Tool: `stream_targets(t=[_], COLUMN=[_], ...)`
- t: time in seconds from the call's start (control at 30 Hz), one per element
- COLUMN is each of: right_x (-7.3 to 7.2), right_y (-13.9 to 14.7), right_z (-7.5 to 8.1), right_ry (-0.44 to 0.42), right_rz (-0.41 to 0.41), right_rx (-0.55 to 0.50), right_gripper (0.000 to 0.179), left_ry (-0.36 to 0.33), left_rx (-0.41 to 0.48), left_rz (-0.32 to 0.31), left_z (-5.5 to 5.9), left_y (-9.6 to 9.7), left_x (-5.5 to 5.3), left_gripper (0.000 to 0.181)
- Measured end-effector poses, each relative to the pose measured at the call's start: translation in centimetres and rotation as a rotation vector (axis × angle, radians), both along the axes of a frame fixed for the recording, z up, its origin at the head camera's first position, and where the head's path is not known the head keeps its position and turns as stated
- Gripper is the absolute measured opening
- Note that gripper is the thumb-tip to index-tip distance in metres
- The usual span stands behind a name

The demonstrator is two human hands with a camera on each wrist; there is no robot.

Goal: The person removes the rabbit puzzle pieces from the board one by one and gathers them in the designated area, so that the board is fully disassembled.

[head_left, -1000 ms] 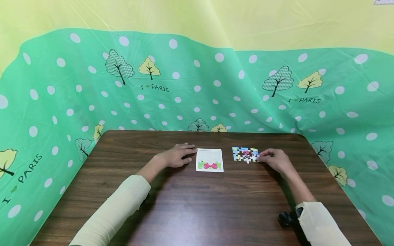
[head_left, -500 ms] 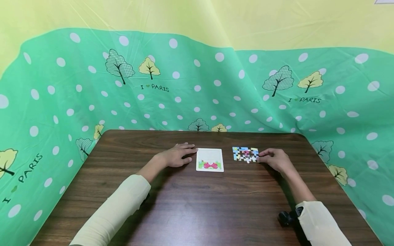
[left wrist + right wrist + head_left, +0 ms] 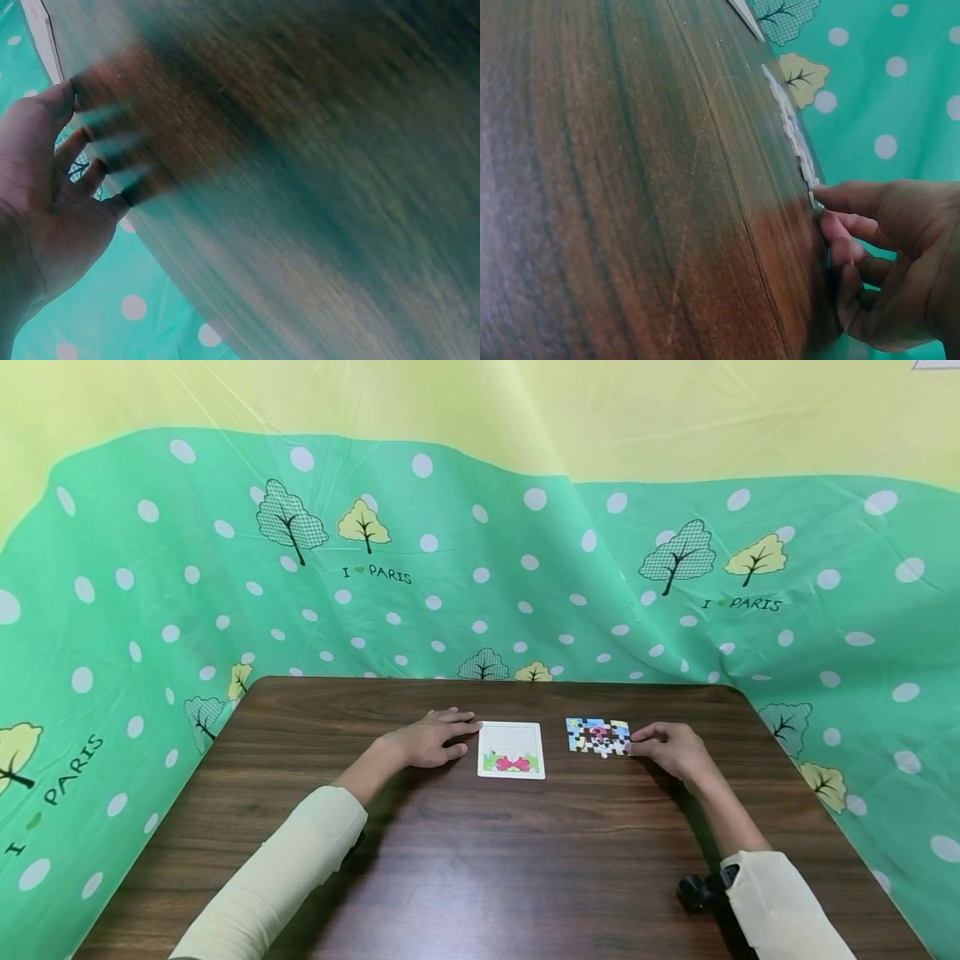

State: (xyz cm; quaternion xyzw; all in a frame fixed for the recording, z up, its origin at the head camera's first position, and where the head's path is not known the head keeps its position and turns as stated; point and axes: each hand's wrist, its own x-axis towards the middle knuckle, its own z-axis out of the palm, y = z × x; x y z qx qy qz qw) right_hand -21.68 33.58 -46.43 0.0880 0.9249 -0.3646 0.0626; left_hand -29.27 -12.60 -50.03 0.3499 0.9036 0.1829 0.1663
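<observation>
My left hand rests on the table with its fingers extended. Its fingertips touch or nearly touch the left edge of a white puzzle board, whose lower part carries a green and pink picture. To the board's right lies a partly joined jigsaw puzzle in blue, pink and yellow, with gaps in its middle. At the puzzle's right edge, my right hand pinches a puzzle piece between thumb and fingers. The right wrist view shows the puzzle edge-on, with the thumb at its near end; the fingers hide most of the piece.
Everything lies flat on a dark wooden table, towards its far edge. A green and yellow printed cloth hangs behind and beside the table. A black wrist device sits under the right sleeve.
At the puzzle's right edge, the piece by my right fingers has shifted very slightly. My left hand and the white board have stayed in place.
</observation>
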Motion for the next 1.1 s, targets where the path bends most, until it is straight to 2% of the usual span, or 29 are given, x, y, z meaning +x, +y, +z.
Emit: stream_targets(t=[0.13,0.23,0.4,0.7,1.1], right_x=[0.0,0.1,0.3,0.1,-0.2], right_y=[0.0,-0.2,-1.1,-4.6,-9.1], right_z=[0.0,0.1,0.5,1.4,0.8], right_ry=[-0.001,0.007,0.056,0.110,0.112], right_rz=[0.003,0.012,0.056,0.123,0.195], right_rx=[-0.016,-0.059,-0.110,-0.160,-0.248], right_gripper=[0.039,0.038,0.037,0.030,0.025], left_ry=[-0.012,-0.006,0.005,0.007,0.008], left_rx=[0.000,-0.005,0.002,0.020,0.017], left_rz=[0.011,0.017,0.019,0.025,0.027], left_z=[-0.3,-0.9,-1.0,-0.9,-1.2], left_y=[-0.1,-0.2,-0.3,-0.4,-0.4], left_x=[-0.1,-0.5,-0.5,-0.2,-0.6], left_gripper=[0.061,0.061,0.061,0.060,0.062])
